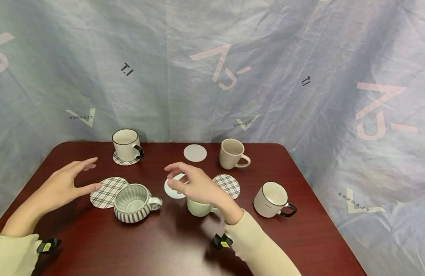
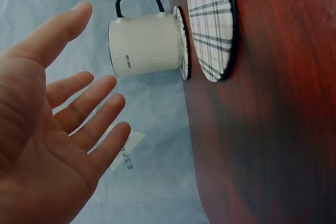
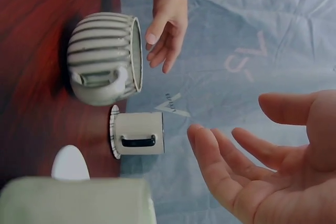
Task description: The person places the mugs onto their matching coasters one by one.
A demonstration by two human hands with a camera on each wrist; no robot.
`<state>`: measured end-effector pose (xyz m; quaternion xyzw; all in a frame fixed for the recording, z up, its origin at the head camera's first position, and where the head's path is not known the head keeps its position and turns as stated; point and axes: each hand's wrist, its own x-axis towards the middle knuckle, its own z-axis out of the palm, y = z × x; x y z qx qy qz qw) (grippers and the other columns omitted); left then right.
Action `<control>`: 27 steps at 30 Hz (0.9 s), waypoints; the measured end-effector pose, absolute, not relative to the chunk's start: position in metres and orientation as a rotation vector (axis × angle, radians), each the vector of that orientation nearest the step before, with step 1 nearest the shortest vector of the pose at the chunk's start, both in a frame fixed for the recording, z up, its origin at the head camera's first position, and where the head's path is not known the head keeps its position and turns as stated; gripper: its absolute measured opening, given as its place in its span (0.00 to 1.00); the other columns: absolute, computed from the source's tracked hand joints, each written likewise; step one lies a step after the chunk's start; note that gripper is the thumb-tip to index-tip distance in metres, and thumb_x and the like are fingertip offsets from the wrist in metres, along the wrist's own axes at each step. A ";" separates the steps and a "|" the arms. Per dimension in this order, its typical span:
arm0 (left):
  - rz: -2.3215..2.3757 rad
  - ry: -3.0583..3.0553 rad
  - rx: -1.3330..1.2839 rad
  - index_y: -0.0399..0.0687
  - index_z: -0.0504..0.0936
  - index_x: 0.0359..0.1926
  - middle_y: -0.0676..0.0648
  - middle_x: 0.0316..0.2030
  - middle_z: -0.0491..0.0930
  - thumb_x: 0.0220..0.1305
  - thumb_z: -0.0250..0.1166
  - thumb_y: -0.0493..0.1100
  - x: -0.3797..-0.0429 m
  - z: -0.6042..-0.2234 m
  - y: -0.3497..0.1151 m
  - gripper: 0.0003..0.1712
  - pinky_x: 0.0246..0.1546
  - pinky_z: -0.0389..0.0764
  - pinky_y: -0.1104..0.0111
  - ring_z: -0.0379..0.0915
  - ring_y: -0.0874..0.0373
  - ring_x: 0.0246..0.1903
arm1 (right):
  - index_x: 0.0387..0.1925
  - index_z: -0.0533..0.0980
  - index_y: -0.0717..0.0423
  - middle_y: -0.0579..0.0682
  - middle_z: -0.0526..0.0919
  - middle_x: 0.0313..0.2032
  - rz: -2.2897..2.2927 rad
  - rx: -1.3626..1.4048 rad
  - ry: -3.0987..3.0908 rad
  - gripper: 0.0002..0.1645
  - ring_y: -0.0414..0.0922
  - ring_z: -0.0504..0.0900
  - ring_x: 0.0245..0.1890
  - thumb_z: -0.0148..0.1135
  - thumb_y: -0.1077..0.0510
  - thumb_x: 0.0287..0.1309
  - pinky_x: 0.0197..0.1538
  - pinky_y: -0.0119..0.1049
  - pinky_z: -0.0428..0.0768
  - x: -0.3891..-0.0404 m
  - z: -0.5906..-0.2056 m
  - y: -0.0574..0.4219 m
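Observation:
My left hand [image 1: 62, 186] hovers in the air at the left, fingers extended and thumb apart, holding nothing. Below it lies a plaid coaster [image 1: 107, 193], beside a grey-and-white ribbed mug [image 1: 133, 212] whose handle points right. Farther back, a white mug with black rim and handle [image 1: 124, 143] stands on another plaid coaster [image 1: 124, 162]. Over the middle, my right hand [image 1: 198, 186] is raised with loosely bent fingers and nothing in its grasp. It partly hides a pale green mug [image 1: 198, 209] and a white round coaster [image 1: 174, 188]; the right wrist view shows a gap between hand and green mug [image 3: 79, 203].
A beige mug [image 1: 229, 155] stands at the back right, near a white round coaster [image 1: 195, 153]. A plaid coaster [image 1: 228, 186] lies right of the middle. Another white mug with a black handle [image 1: 269, 201] stands at the right. Grey printed cloth [image 1: 178, 96] hangs behind the dark red table [image 1: 157, 249].

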<state>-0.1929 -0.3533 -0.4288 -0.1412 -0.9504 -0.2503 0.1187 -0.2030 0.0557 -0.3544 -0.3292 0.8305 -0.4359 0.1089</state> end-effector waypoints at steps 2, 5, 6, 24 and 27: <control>-0.740 -2.782 -0.408 0.44 0.67 0.79 0.37 0.61 0.79 0.57 0.83 0.52 -0.192 -0.430 -0.355 0.54 0.52 0.71 0.39 0.73 0.35 0.60 | 0.66 0.77 0.48 0.45 0.86 0.51 -1.267 -0.956 2.448 0.21 0.40 0.88 0.41 0.62 0.54 0.76 0.47 0.31 0.84 -0.200 -0.359 0.056; -0.754 -2.786 -0.399 0.45 0.66 0.79 0.36 0.62 0.78 0.57 0.83 0.52 -0.189 -0.432 -0.355 0.55 0.52 0.71 0.38 0.72 0.33 0.61 | 0.67 0.77 0.45 0.41 0.86 0.51 -1.238 -0.939 2.472 0.21 0.40 0.88 0.43 0.61 0.51 0.76 0.49 0.31 0.82 -0.197 -0.365 0.055; -0.753 -2.786 -0.395 0.45 0.66 0.79 0.37 0.62 0.78 0.57 0.83 0.53 -0.188 -0.433 -0.356 0.55 0.52 0.71 0.38 0.72 0.33 0.62 | 0.67 0.77 0.44 0.41 0.86 0.51 -1.235 -0.933 2.478 0.21 0.39 0.87 0.43 0.61 0.51 0.76 0.49 0.31 0.82 -0.197 -0.366 0.055; -0.711 -2.821 -0.460 0.41 0.67 0.78 0.31 0.66 0.74 0.57 0.83 0.54 -0.180 -0.456 -0.356 0.54 0.53 0.72 0.35 0.70 0.28 0.63 | 0.67 0.77 0.47 0.44 0.84 0.53 -1.327 -0.930 2.435 0.23 0.41 0.87 0.46 0.63 0.54 0.75 0.49 0.31 0.83 -0.194 -0.385 0.048; -0.720 -2.832 -0.470 0.40 0.67 0.78 0.31 0.67 0.73 0.56 0.83 0.54 -0.180 -0.459 -0.356 0.55 0.54 0.72 0.36 0.70 0.29 0.64 | 0.67 0.77 0.46 0.44 0.84 0.53 -1.344 -0.919 2.425 0.23 0.41 0.87 0.46 0.63 0.54 0.74 0.48 0.30 0.83 -0.194 -0.387 0.046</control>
